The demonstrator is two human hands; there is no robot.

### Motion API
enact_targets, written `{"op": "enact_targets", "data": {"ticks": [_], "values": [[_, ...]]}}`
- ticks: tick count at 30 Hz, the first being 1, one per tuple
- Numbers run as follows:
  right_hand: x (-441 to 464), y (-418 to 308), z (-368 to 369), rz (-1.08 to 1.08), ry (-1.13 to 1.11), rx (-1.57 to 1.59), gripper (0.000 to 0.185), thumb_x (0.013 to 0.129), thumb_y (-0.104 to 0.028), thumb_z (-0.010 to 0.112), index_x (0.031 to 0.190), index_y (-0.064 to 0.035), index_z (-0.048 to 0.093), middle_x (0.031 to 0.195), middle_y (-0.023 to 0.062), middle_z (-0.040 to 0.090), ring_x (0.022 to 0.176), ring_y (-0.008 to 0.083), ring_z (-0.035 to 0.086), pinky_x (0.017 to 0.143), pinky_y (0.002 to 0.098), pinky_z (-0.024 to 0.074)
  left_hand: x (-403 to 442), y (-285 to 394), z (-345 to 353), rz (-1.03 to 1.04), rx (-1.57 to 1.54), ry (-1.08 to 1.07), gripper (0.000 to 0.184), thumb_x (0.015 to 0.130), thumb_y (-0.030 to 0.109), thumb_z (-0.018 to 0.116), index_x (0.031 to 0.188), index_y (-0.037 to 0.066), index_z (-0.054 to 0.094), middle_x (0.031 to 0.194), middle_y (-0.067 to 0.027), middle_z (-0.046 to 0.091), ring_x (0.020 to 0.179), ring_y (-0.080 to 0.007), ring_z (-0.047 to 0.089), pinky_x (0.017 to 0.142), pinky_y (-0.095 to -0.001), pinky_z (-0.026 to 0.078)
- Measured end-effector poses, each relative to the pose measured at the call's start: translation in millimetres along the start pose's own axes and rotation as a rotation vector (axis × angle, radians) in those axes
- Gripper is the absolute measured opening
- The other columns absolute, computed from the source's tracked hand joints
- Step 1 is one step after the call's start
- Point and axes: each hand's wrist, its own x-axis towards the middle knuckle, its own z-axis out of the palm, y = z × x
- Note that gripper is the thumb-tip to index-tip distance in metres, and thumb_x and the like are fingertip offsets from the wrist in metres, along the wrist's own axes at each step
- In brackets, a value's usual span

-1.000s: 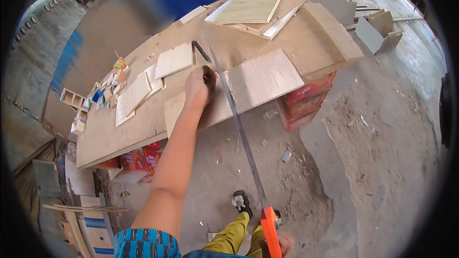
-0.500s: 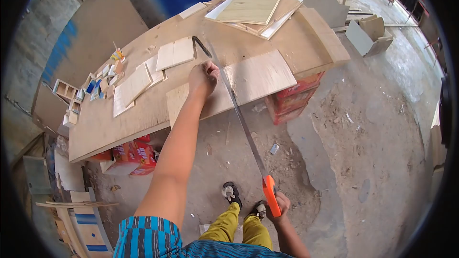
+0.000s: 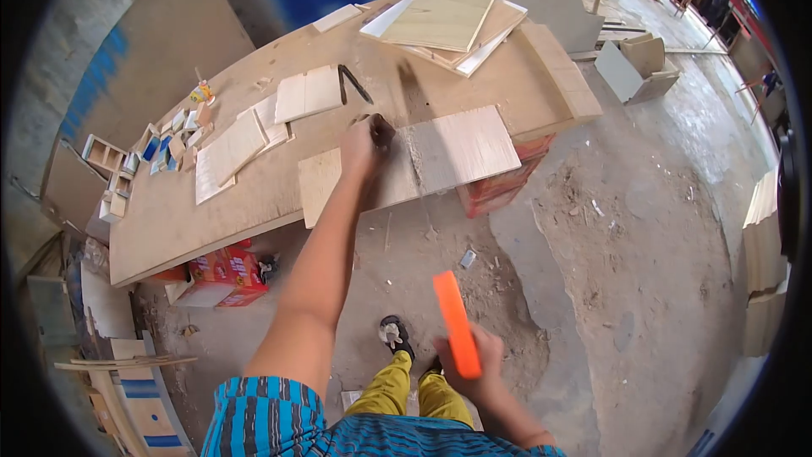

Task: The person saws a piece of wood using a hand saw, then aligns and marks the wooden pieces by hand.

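A pale plywood board (image 3: pixel 469 148) lies at the table's near edge and juts out over it. My left hand (image 3: pixel 368 145) is closed at the board's far edge, its fingers curled and partly hidden. A rough line with sawdust crosses the board just right of that hand. My right hand (image 3: pixel 478 364), low and in front of my body, grips the orange handle of a handsaw (image 3: pixel 457 322). The saw's blade hardly shows; a dark blurred streak lies on the table beyond the board. A black curved strip lies just past my left hand.
More plywood panels (image 3: pixel 444 13) are stacked at the table's far right, and thinner boards (image 3: pixel 309 95) lie left of my hand. Small wood blocks and a bottle (image 3: pixel 201 91) sit at the left. Red boxes (image 3: pixel 222 275) stand under the table (image 3: pixel 211 245). Debris litters the floor.
The saw handle has moved up and slightly left, with my right hand. Its blade, plainly visible before, hardly shows now. My left hand has stayed on the board.
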Motion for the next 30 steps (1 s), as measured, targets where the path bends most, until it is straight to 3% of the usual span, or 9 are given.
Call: {"op": "enact_targets", "data": {"ticks": [3,10,15,18,24,28,30], "values": [[9.2,16.2,36.0,-0.102,0.092,0.056,0.016,0.072,-0.011,0.069,0.072,-0.0030,0.055,0.061,0.0137,0.054,0.054,0.0315,0.057,0.051,0.0350,0.0453,5.3,-5.6,2.8,-0.011,0.014,0.050,0.003,0.071,0.007,0.062,0.074,0.007,0.064,0.079,-0.0120,0.064,0.081,-0.0316,0.059,0.072,-0.0394,0.047],[72.1,3.2,26.3,-0.024,0.132,0.024,0.019,0.074,-0.015,0.074,0.078,-0.0024,0.060,0.064,0.0148,0.059,0.056,0.0321,0.060,0.052,0.0356,0.0471,4.4,-15.2,6.6,-0.002,-0.075,0.005,0.003,0.071,0.007,0.063,0.074,0.006,0.063,0.080,-0.0109,0.062,0.079,-0.0296,0.057,0.071,-0.0384,0.047],[111.8,13.6,50.3,-0.189,0.202,0.045,0.013,0.074,-0.009,0.071,0.077,-0.0016,0.061,0.064,0.0141,0.058,0.054,0.0324,0.058,0.050,0.0356,0.0447,0.3,-4.2,-1.0,0.011,-0.097,0.041,0.003,0.071,0.006,0.062,0.074,0.006,0.062,0.078,-0.0113,0.061,0.080,-0.0300,0.057,0.071,-0.0389,0.046],[102.5,60.2,63.9,-0.260,0.173,0.015,0.011,0.074,-0.008,0.069,0.076,-0.0017,0.060,0.062,0.0130,0.056,0.053,0.0310,0.057,0.048,0.0349,0.0438,1.8,-11.3,1.9,0.068,-0.034,0.048,0.004,0.072,0.003,0.060,0.075,0.006,0.062,0.077,-0.0122,0.060,0.080,-0.0305,0.056,0.072,-0.0394,0.046],[105.5,117.4,82.0,-0.461,0.224,0.130,0.011,0.070,-0.004,0.070,0.075,-0.0029,0.059,0.062,0.0101,0.056,0.050,0.0278,0.056,0.046,0.0338,0.0442,0.5,-1.8,-3.5,-0.050,-0.059,-0.052,0.006,0.073,0.002,0.057,0.076,0.005,0.061,0.076,-0.0129,0.061,0.081,-0.0322,0.056,0.072,-0.0391,0.045],[108.2,112.0,78.7,-0.488,0.184,0.144,0.012,0.068,-0.002,0.070,0.072,-0.0024,0.058,0.061,0.0090,0.053,0.048,0.0256,0.054,0.044,0.0328,0.0436,2.1,-16.7,5.6,0.024,-0.190,0.017,0.005,0.073,0.002,0.060,0.078,0.003,0.062,0.074,-0.0133,0.062,0.073,-0.0315,0.058,0.067,-0.0378,0.047],[108.4,126.7,80.8,-0.495,0.156,0.171,0.016,0.064,-0.004,0.069,0.068,-0.0021,0.054,0.063,0.0097,0.052,0.054,0.0278,0.055,0.049,0.0353,0.0441,1.2,-15.5,4.8,-0.016,-0.300,-0.033,0.008,0.072,0.004,0.064,0.079,0.001,0.063,0.072,-0.0119,0.064,0.066,-0.0279,0.062,0.064,-0.0350,0.049]]}}
